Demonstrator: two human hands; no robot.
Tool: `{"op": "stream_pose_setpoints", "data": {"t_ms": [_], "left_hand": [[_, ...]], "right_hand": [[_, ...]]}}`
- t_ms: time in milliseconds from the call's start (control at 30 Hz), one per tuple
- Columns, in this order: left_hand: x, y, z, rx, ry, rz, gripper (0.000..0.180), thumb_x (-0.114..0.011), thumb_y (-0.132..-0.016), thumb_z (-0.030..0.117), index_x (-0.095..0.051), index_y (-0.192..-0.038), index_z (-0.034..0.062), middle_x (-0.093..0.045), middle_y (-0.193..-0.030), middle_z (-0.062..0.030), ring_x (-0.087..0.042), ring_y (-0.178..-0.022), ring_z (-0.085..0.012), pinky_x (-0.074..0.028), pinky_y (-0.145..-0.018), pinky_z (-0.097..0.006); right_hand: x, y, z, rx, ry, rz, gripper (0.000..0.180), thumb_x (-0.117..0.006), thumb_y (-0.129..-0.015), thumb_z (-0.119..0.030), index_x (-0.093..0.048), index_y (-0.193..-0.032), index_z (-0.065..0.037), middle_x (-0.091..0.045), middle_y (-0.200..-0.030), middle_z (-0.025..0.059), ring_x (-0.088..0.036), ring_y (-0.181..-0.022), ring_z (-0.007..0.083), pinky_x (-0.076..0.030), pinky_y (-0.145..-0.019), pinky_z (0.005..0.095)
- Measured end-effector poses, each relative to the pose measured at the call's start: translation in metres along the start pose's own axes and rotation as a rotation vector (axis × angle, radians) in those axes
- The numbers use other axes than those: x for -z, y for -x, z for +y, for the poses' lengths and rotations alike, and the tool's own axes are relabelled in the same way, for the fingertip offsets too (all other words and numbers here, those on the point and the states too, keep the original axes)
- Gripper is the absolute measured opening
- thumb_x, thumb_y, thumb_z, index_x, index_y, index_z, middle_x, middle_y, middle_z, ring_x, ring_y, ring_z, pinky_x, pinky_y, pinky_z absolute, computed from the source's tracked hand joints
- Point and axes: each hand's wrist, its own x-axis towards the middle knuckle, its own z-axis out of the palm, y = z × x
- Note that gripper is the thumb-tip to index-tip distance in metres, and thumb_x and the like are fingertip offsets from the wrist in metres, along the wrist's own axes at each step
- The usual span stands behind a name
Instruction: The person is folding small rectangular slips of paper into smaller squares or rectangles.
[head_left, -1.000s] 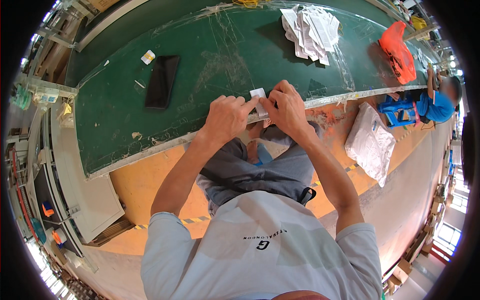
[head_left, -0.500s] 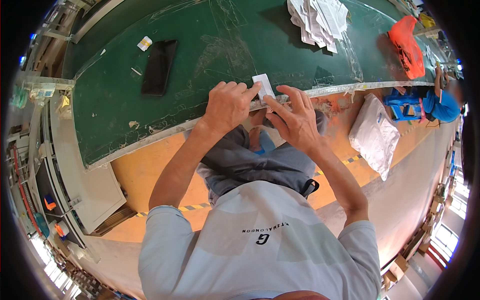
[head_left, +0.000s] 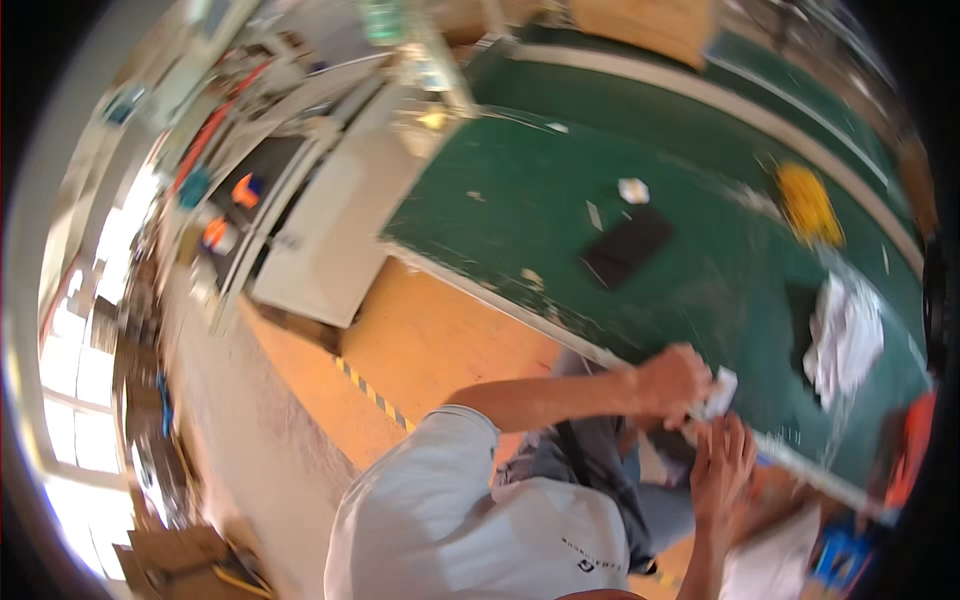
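Note:
A small folded piece of white paper [head_left: 724, 384] lies at the front edge of the green table, between my two hands. My left hand [head_left: 674, 382] is closed, its curled fingers against the paper's left side. Just below the paper is my right hand [head_left: 722, 458], its fingers close together and bent toward the paper's lower end. Motion blur smears the fingertips, so the right hand's hold on the paper does not show clearly. Part of the paper is hidden by the fingers.
On the green table [head_left: 480, 240] lie a black phone [head_left: 628, 248], a small white packet [head_left: 633, 190], a yellow bundle [head_left: 810, 205] and a heap of white papers [head_left: 843, 335]. A red bag [head_left: 912, 450] sits at the right. A pale cabinet [head_left: 330, 215] stands left of the table.
The whole view has swung left, so the table, hands and paper now appear farther right and lower. Both hands stay at the paper by the table edge.

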Motion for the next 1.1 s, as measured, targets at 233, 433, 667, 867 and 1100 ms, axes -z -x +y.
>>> {"op": "stream_pose_setpoints", "data": {"t_ms": [233, 433, 667, 867, 1100], "left_hand": [[0.005, 0.016, -0.004, 0.039, -0.046, 0.007, 0.04, -0.063, -0.082, 0.026, -0.068, -0.119, 0.0114, -0.064, -0.077, -0.0021, -0.065, -0.075, -0.0219, -0.047, -0.07, -0.038], [0.007, 0.008, -0.013, -0.001, -0.044, -0.003, 0.037, -0.063, -0.083, 0.026, -0.069, -0.117, 0.012, -0.064, -0.079, -0.0019, -0.065, -0.078, -0.0215, -0.047, -0.07, -0.039], [-0.004, 0.01, -0.012, -0.021, -0.032, 0.02, 0.035, -0.063, -0.084, 0.026, -0.072, -0.115, 0.0137, -0.065, -0.082, -0.0015, -0.065, -0.081, -0.0221, -0.047, -0.073, -0.039], [-0.003, 0.011, -0.01, -0.006, -0.02, 0.022, 0.033, -0.065, -0.083, 0.026, -0.072, -0.113, 0.0152, -0.065, -0.083, -0.0015, -0.067, -0.084, -0.0227, -0.048, -0.076, -0.04], [-0.004, 0.01, -0.015, 0.007, 0.006, -0.015, 0.023, -0.066, -0.081, 0.024, -0.071, -0.103, 0.0166, -0.064, -0.079, -0.0013, -0.067, -0.08, -0.0238, -0.048, -0.073, -0.041]], "right_hand": [[-0.001, -0.009, -0.002, 0.104, -0.097, 0.004, 0.042, -0.068, -0.089, -0.011, -0.061, -0.129, -0.001, -0.059, -0.13, 0.0179, -0.054, -0.118, 0.0413, -0.042, -0.102, 0.0529], [0.003, -0.04, -0.008, 0.073, -0.185, 0.071, 0.042, -0.073, -0.084, -0.013, -0.061, -0.123, -0.003, -0.059, -0.129, 0.0178, -0.056, -0.115, 0.0403, -0.043, -0.098, 0.0526], [-0.003, -0.054, -0.01, 0.193, -0.193, 0.059, 0.033, -0.074, -0.08, -0.009, -0.064, -0.111, -0.004, -0.061, -0.115, 0.0143, -0.058, -0.106, 0.0375, -0.044, -0.091, 0.0497], [-0.001, -0.061, 0.001, 0.208, -0.385, 0.061, 0.025, -0.07, -0.08, -0.002, -0.066, -0.105, -0.002, -0.063, -0.103, 0.0146, -0.058, -0.094, 0.0378, -0.046, -0.085, 0.0486], [0.004, -0.066, -0.006, 0.361, -0.2, 0.136, 0.02, -0.066, -0.081, 0.0, -0.069, -0.101, 0.0, -0.061, -0.093, 0.0132, -0.058, -0.088, 0.0346, -0.046, -0.078, 0.0462]]}}
